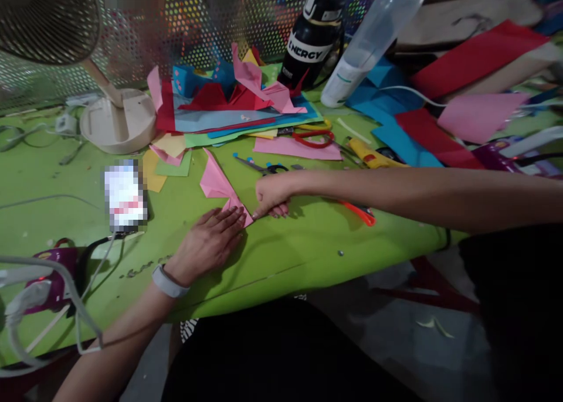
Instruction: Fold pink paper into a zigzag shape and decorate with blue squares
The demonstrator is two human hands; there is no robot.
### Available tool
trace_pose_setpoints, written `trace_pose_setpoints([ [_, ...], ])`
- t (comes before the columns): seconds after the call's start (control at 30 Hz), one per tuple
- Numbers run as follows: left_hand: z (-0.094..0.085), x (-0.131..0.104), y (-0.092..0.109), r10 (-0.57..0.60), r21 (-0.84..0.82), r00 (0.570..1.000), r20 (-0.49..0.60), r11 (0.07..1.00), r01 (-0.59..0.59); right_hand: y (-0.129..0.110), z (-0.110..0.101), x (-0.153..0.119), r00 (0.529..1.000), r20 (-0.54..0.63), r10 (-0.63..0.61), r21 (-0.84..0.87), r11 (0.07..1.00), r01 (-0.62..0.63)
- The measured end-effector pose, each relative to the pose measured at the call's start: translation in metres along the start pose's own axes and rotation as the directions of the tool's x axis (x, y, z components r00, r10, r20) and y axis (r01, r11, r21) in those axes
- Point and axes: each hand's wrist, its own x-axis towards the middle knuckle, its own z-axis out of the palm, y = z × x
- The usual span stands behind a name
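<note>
A folded piece of pink paper (219, 179) lies on the green table, with pointed flaps toward its far end. My left hand (210, 239), a pale band on its wrist, rests flat over the near part of the paper and hides some of it. Just to the right, my right hand (273, 196) is closed with its fingers curled under. Its thumb tip touches the paper's near right edge. Black-handled scissors (264, 169) lie right behind the right hand, by small blue paper bits.
Behind are paper sheets with folded red pieces (224, 99), red-handled scissors (314, 138), a black bottle (308, 47) and a clear bottle (373, 41). At left stand a fan (118, 121), a lit phone (125, 196) and a purple power strip (51, 279) with cables. Coloured paper (417, 133) lies right.
</note>
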Motion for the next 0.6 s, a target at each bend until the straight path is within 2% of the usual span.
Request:
trace_pose_setpoints([
  [0.17, -0.004, 0.001, 0.002, -0.012, 0.000, 1.000, 0.008, 1.000, 0.012, -0.001, 0.000, -0.004, 1.000, -0.028, -0.004, 0.018, 1.000, 0.005],
  [0.4, -0.001, 0.000, 0.000, 0.023, 0.021, 1.000, 0.000, 1.000, -0.023, 0.020, 0.012, -0.009, 0.997, -0.021, -0.071, 0.241, 0.968, 0.074],
  [0.6, -0.002, -0.001, 0.000, 0.013, 0.003, 1.000, 0.018, 1.000, -0.013, 0.009, 0.017, -0.012, 0.995, -0.095, 0.005, 0.131, 0.991, 0.008],
])
